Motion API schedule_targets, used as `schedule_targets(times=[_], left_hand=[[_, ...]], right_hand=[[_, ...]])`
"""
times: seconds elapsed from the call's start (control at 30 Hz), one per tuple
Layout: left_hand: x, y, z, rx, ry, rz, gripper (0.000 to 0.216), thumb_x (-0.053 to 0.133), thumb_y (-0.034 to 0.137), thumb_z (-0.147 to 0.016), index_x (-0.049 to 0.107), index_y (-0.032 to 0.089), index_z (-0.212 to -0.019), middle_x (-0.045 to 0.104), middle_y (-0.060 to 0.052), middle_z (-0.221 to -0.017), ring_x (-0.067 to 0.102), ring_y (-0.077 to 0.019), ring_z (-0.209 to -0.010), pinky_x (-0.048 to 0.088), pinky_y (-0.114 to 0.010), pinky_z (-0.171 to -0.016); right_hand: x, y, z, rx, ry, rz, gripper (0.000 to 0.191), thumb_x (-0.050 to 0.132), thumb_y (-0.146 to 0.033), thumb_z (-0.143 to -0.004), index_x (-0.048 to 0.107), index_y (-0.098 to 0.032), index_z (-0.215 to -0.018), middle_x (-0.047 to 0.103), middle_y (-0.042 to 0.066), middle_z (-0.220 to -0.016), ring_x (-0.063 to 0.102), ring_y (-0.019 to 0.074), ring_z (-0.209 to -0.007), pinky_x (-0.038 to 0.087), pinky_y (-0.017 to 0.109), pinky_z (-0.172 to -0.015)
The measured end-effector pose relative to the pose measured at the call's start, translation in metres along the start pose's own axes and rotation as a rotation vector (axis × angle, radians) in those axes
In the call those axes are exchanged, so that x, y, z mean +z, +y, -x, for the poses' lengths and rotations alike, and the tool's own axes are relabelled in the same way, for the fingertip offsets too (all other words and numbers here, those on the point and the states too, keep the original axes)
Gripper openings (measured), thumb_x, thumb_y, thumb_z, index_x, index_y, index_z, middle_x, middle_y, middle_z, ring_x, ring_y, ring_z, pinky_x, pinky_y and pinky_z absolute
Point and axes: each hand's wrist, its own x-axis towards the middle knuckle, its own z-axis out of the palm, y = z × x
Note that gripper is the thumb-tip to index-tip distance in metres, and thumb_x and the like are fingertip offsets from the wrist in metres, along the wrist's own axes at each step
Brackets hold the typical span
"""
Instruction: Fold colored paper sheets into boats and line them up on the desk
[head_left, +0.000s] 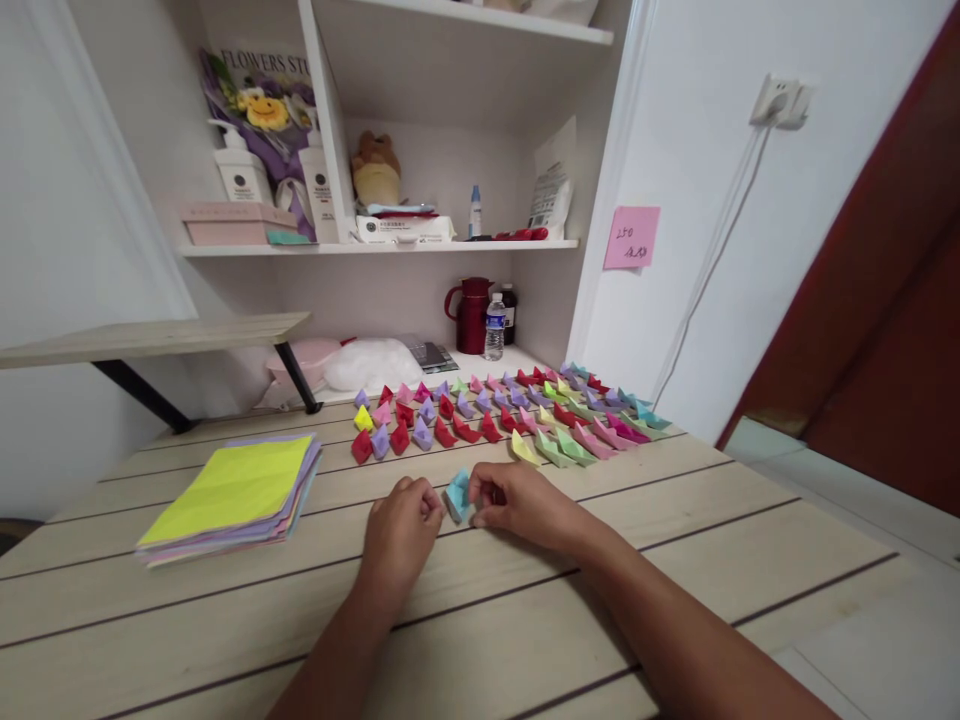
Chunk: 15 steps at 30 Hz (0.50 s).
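A small light-blue folded paper piece (458,494) stands on the wooden table (225,620) between my two hands. My left hand (401,530) is curled and pinches its left side. My right hand (525,505) is curled too and pinches its right side. Just beyond my hands lie rows of several folded paper boats (495,410) in red, purple, pink, green and yellow. A stack of coloured paper sheets (232,495) with a yellow sheet on top lies to the left of my left hand.
A low wooden shelf board (150,338) on black brackets juts out at the left. At the back stand a red jug (472,315), a water bottle (494,328) and a white bag (371,365). Shelves above hold bottles and boxes. The table's right edge drops to the floor.
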Motion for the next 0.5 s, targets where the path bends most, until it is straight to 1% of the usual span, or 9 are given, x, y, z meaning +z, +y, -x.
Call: schedule_targets(times=[0.13, 0.23, 0.5], left_hand=[[-0.001, 0.003, 0.001, 0.005, -0.002, 0.001, 0.009, 0.062, 0.017, -0.079, 0.06, 0.021, -0.072, 0.06, 0.003, -0.079, 0.057, -0.0111, -0.072, 0.038, -0.024, -0.068], [-0.001, 0.004, 0.002, 0.005, -0.003, -0.001, 0.009, 0.063, 0.018, -0.078, 0.06, 0.022, -0.07, 0.061, 0.003, -0.078, 0.056, -0.0115, -0.072, 0.036, -0.024, -0.068], [-0.002, 0.005, 0.002, -0.003, -0.012, -0.018, 0.01, 0.067, 0.021, -0.076, 0.06, 0.022, -0.069, 0.06, 0.003, -0.075, 0.056, -0.0119, -0.069, 0.034, -0.024, -0.067]], right_hand=[[-0.001, -0.004, 0.001, 0.002, 0.007, 0.013, 0.02, 0.078, -0.02, -0.069, 0.063, -0.021, -0.082, 0.06, -0.007, -0.066, 0.053, 0.0107, -0.06, 0.035, 0.019, -0.056], [-0.001, -0.006, 0.002, 0.007, 0.012, 0.027, 0.024, 0.081, -0.024, -0.067, 0.062, -0.021, -0.081, 0.06, -0.007, -0.067, 0.052, 0.0109, -0.06, 0.034, 0.02, -0.056], [0.003, -0.011, 0.002, 0.007, -0.004, 0.068, 0.028, 0.084, -0.026, -0.065, 0.062, -0.022, -0.082, 0.061, -0.007, -0.067, 0.053, 0.0112, -0.061, 0.033, 0.021, -0.057]])
